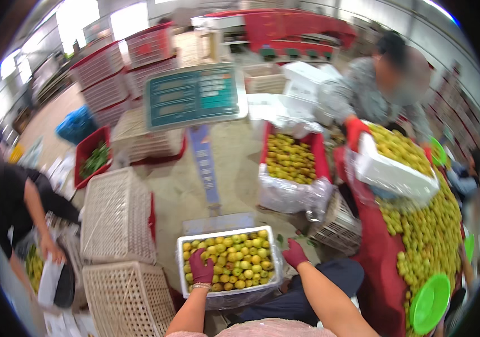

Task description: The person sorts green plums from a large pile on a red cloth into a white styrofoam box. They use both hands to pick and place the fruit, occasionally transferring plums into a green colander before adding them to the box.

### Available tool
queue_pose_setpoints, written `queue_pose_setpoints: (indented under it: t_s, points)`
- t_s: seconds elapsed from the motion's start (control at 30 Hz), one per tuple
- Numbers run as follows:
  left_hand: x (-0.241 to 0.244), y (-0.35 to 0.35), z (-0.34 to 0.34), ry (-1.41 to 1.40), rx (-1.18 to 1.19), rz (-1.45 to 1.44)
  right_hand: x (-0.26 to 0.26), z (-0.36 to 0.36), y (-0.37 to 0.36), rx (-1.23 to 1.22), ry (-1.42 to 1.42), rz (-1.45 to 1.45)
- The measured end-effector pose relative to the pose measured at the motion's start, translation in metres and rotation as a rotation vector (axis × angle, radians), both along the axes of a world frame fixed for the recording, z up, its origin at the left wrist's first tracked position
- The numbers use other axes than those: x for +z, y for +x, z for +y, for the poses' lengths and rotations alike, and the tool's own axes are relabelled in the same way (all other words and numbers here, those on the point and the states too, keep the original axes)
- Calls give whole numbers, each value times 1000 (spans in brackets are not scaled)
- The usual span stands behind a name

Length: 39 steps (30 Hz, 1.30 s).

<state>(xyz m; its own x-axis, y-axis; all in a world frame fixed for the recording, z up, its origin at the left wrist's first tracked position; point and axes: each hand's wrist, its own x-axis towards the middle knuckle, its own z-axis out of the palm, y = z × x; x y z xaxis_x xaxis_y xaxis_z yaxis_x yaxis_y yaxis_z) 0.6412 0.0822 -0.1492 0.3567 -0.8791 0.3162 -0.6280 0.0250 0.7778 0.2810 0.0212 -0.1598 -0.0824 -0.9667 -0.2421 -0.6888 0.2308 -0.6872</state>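
Observation:
A white foam box [179,262] full of round yellow-green fruit [240,263] sits before me, with a plastic liner hanging over its near edge. My left hand [201,266], in a dark red glove, rests on the fruit at the left side; whether its fingers hold one is unclear. Just right of the box is my right hand [295,253], gloved alike, its fingers partly bent and apart, holding nothing visible. Beyond the box, the blue post [203,162] of a platform scale carries a display panel [193,96].
Pale plastic crates [117,217] stand at left. A red, plastic-lined crate of fruit [265,185] is ahead. At right, a co-worker [362,88] in red gloves tilts a foam box [396,177] above a fruit-covered red table [377,252]. Another person [16,202] bends at far left.

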Motion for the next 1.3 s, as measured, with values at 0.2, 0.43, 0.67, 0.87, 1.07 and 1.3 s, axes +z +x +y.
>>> queue_pose_setpoints:
  t_s: [0.2,0.43,0.67,0.87,1.07,1.3]
  points:
    - [-2,-34,-3,41,-127,21,58,0,19,-65,-247,-207]
    - [66,-134,-42,26,-439,205,175,55,-45,-92,-590,-390]
    - [187,-309,-51,-195,-904,234,221,153,-171,-457,-672,-237]
    - [246,-478,-23,-336,-1279,347,203,210,-281,-731,-590,-101]
    - [218,-596,8,-218,-1484,398,192,201,-419,-869,-591,113]
    - [188,-622,30,135,-1623,387,187,170,-564,-917,-364,765]
